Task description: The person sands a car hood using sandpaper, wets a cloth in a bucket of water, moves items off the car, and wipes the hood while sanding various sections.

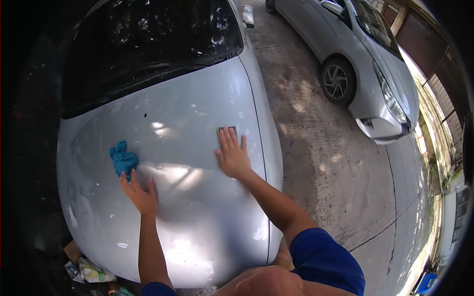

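Observation:
My right hand (233, 157) lies flat on the right side of the silver car hood (197, 101), pressing a small dark square pad with a yellowish edge (220, 131) under its fingers. Most of that pad is hidden by the fingers, so its kind is unclear. My left hand (140, 195) is open, with its fingers spread, over the left-middle of the hood. Just beyond its fingertips lies a crumpled teal cloth (124, 159). Whether the fingertips touch the cloth I cannot tell.
The windshield (153, 39) rises behind the hood. Another silver car (340, 39) is parked to the right across a concrete driveway (316, 163). Crumpled bags and packaging (94, 272) lie on the ground by the hood's lower left edge. A blue container (427, 283) stands far right.

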The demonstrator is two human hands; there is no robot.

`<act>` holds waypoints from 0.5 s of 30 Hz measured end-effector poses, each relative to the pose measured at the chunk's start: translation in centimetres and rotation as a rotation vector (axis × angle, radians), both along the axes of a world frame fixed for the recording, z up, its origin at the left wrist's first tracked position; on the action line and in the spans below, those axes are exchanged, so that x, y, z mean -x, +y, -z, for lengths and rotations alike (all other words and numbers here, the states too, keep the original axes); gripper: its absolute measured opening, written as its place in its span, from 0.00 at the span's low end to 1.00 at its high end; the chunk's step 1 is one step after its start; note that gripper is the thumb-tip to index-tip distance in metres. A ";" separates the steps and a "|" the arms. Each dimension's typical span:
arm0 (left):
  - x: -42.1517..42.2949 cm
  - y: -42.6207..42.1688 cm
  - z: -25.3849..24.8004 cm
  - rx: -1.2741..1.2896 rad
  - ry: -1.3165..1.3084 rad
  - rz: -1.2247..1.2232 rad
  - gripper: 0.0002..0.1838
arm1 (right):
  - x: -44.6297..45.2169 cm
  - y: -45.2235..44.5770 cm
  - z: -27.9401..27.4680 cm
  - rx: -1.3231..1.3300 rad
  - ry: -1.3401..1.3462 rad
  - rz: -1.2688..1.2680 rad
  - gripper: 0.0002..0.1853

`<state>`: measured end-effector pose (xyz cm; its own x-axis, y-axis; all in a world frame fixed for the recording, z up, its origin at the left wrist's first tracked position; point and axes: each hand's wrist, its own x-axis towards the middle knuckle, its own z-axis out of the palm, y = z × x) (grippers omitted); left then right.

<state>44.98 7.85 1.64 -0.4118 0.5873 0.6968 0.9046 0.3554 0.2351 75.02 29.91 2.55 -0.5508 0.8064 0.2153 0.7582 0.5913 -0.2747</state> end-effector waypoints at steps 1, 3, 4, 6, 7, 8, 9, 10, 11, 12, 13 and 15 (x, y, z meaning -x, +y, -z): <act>-3.8 -1.2 1.1 0.076 -0.053 0.039 0.40 | -0.1 0.1 0.2 0.004 0.005 -0.044 0.37; -11.6 -3.3 3.6 0.399 -0.185 -0.147 0.42 | -1.1 0.2 0.5 -0.011 0.023 -0.171 0.37; -16.1 -4.1 4.5 0.447 -0.223 -0.252 0.44 | -2.4 0.6 0.1 0.000 0.036 -0.249 0.37; -22.8 -3.6 5.7 0.486 -0.315 -0.417 0.45 | -5.2 1.5 -0.2 0.005 0.105 -0.434 0.37; -25.3 -3.3 5.6 0.481 -0.366 -0.475 0.46 | -6.7 1.4 -0.2 0.014 0.139 -0.521 0.37; -25.7 -2.8 5.1 0.435 -0.376 -0.469 0.47 | -8.7 2.0 0.1 0.002 0.156 -0.580 0.37; -25.7 -2.9 5.2 0.432 -0.355 -0.468 0.47 | -10.7 2.4 0.2 0.044 0.107 -0.592 0.37; -25.8 -2.9 5.1 0.445 -0.363 -0.472 0.47 | -12.7 2.7 0.1 0.087 0.057 -0.599 0.37; -25.7 -2.9 5.1 0.455 -0.371 -0.475 0.47 | -14.5 3.0 -0.3 0.127 0.007 -0.605 0.37; -25.6 -2.9 5.2 0.472 -0.367 -0.497 0.47 | -16.1 3.4 -0.6 0.164 -0.033 -0.595 0.36; -25.6 -2.9 4.8 0.492 -0.377 -0.513 0.48 | -17.2 3.6 -0.8 0.173 -0.042 -0.597 0.36; -25.7 -2.5 4.6 0.523 -0.399 -0.549 0.48 | -18.5 4.6 -0.8 0.184 -0.062 -0.608 0.36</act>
<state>70.69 5.37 -2.99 -0.8890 0.4379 0.1340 0.4565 0.8707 0.1830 93.51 34.49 3.36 -0.9287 0.3666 0.0559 0.3199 0.8682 -0.3792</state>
